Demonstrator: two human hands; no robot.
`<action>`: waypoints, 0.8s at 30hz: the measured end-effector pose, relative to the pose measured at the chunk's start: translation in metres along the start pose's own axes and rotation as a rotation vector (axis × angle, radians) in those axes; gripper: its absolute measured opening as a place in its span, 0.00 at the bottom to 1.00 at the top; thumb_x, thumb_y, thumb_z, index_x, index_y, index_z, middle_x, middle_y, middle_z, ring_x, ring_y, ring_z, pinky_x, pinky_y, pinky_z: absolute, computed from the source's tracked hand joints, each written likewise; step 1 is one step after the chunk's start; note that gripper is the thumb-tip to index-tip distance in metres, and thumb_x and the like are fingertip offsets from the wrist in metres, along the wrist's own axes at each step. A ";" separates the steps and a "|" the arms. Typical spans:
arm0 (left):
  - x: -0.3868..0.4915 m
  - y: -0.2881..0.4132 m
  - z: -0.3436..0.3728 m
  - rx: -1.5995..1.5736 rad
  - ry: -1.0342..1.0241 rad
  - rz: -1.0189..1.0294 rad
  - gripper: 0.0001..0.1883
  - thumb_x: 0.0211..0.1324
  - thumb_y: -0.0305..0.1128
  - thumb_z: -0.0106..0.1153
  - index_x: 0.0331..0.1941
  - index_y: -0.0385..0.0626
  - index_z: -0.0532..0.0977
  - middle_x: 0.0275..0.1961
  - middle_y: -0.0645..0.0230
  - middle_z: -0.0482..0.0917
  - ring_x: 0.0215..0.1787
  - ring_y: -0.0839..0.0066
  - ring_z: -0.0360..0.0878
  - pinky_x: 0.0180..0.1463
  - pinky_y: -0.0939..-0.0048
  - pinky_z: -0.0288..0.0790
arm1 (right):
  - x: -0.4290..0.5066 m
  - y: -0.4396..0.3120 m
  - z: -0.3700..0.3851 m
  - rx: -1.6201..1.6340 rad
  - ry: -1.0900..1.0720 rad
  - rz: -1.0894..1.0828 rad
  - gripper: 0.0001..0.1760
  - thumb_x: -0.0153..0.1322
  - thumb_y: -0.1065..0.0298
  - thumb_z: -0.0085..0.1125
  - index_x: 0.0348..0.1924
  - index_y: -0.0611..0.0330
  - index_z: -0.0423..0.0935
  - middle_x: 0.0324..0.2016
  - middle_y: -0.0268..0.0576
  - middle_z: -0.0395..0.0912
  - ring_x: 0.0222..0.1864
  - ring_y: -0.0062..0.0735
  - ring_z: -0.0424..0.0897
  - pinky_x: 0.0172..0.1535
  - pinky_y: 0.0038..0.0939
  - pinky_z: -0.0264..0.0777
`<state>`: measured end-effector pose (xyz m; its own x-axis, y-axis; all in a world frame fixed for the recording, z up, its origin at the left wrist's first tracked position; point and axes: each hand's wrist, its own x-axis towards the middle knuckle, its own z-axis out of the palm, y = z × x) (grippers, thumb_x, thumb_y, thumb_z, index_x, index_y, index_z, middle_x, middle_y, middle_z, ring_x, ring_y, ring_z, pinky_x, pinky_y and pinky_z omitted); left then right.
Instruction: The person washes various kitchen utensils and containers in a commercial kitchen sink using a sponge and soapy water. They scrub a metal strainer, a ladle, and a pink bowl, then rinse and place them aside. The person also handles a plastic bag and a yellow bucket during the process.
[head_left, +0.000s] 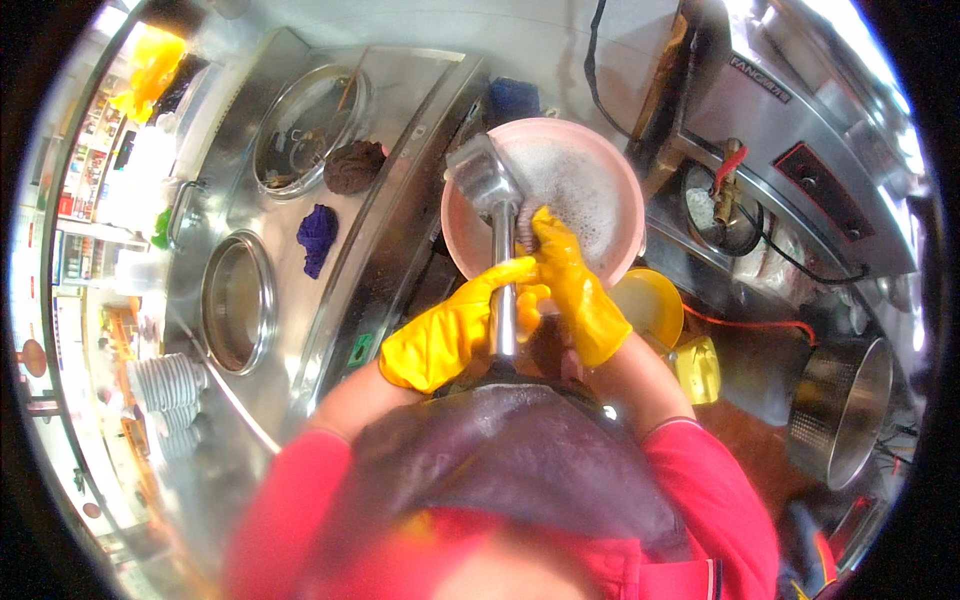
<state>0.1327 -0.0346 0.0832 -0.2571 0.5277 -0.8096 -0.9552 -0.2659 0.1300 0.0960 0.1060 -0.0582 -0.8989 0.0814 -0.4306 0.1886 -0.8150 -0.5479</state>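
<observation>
A long-handled stainless steel tool (504, 247) with a box-like head lies over the left side of a pink basin (454, 244) of foamy water. My left hand (465, 315), in a yellow rubber glove, is wrapped around its handle. My right hand (574, 277), gloved alike, is beside the shaft, below the head. A greyish ribbed piece (527, 227), seemingly a scourer, shows at its fingers; part of it is hidden. The tool's dark lower end points towards my dark apron (525, 442).
Left, a steel counter (300, 322) has two round openings, a brown wad (354, 166) and a blue cloth (318, 238). Stacked plates (165, 382) stand farther left. A yellow basin (651, 304), a perforated steel pot (840, 412) and a steel appliance (787, 142) are on the right.
</observation>
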 end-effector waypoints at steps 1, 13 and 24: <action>0.002 0.004 0.004 0.187 0.063 0.085 0.12 0.73 0.40 0.57 0.49 0.44 0.76 0.27 0.77 0.75 0.21 0.84 0.72 0.22 0.75 0.67 | 0.002 0.008 0.005 -0.087 0.025 -0.077 0.09 0.81 0.61 0.53 0.46 0.54 0.77 0.37 0.35 0.80 0.34 0.27 0.78 0.38 0.32 0.77; -0.037 -0.003 0.043 -0.708 -0.922 -0.248 0.18 0.73 0.47 0.54 0.56 0.48 0.74 0.25 0.83 0.74 0.25 0.87 0.75 0.40 0.77 0.70 | -0.040 -0.053 0.048 -1.184 -0.070 -1.272 0.05 0.70 0.65 0.60 0.34 0.56 0.80 0.38 0.48 0.80 0.44 0.56 0.77 0.50 0.53 0.68; -0.091 0.004 0.041 -0.225 -0.463 -0.247 0.25 0.73 0.45 0.56 0.66 0.46 0.71 0.24 0.78 0.74 0.21 0.85 0.72 0.28 0.81 0.69 | -0.025 -0.130 0.092 -1.710 -0.590 -1.663 0.27 0.63 0.66 0.58 0.57 0.55 0.78 0.59 0.48 0.76 0.60 0.55 0.75 0.62 0.49 0.69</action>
<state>0.1462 -0.0506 0.1811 -0.1162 0.8811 -0.4583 -0.9534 -0.2284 -0.1973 0.0570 0.1573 0.0902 -0.4918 -0.4526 0.7438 -0.7179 0.6942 -0.0523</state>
